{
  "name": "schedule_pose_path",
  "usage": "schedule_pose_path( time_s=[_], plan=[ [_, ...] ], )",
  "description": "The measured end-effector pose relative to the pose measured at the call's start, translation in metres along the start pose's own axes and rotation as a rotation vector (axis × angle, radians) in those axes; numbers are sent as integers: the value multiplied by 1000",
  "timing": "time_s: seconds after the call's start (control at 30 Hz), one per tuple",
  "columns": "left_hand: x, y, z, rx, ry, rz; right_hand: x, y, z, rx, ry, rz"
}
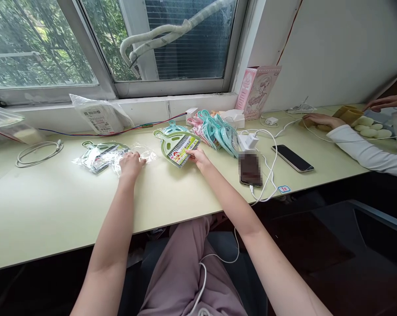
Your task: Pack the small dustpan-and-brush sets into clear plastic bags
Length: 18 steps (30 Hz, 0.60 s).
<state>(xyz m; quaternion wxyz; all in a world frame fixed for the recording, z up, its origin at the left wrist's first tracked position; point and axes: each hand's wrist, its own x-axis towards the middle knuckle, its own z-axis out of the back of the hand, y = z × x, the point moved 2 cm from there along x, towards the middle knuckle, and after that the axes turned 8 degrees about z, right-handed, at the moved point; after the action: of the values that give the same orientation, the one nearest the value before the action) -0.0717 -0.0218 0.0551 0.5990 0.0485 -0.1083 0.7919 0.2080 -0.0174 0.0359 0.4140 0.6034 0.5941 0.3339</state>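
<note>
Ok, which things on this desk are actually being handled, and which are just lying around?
In hand:
green plastic dustpan with label card, right hand
clear plastic bag, left hand

Lying about:
two phones
coiled white cable
pink carton

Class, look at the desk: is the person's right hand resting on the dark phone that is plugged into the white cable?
No: the right hand grips the edge of the green dustpan, while the phone lies untouched beside it.

A small packing workroom or office: a long pale green laminate bench runs under a wide grey-framed window, strewn with a stack of pastel plastic mini dustpan sets, clear plastic bags, white charging cables and two black phones, while a white-sleeved co-worker sits alongside.
</note>
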Motion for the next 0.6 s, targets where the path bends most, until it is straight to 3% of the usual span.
schedule_pose_path(
  time_s=[0.07,0.2,0.27,0.37,0.6],
  plan=[
    [5,9,-1,-1,36,34,-1,0,-3,-36,19,-18],
    [17,29,-6,-123,266,58,-2,-2,-6,-96,50,-52],
    [18,32,-5,-169,304,75,-2,-4,-7,-116,73,-63],
    [14,26,-1,-228,234,109,-4,-6,-9,-148,117,-81],
    [-1,1,15,-364,-128,123,-7,-3,-11,-215,187,-109]
  ],
)
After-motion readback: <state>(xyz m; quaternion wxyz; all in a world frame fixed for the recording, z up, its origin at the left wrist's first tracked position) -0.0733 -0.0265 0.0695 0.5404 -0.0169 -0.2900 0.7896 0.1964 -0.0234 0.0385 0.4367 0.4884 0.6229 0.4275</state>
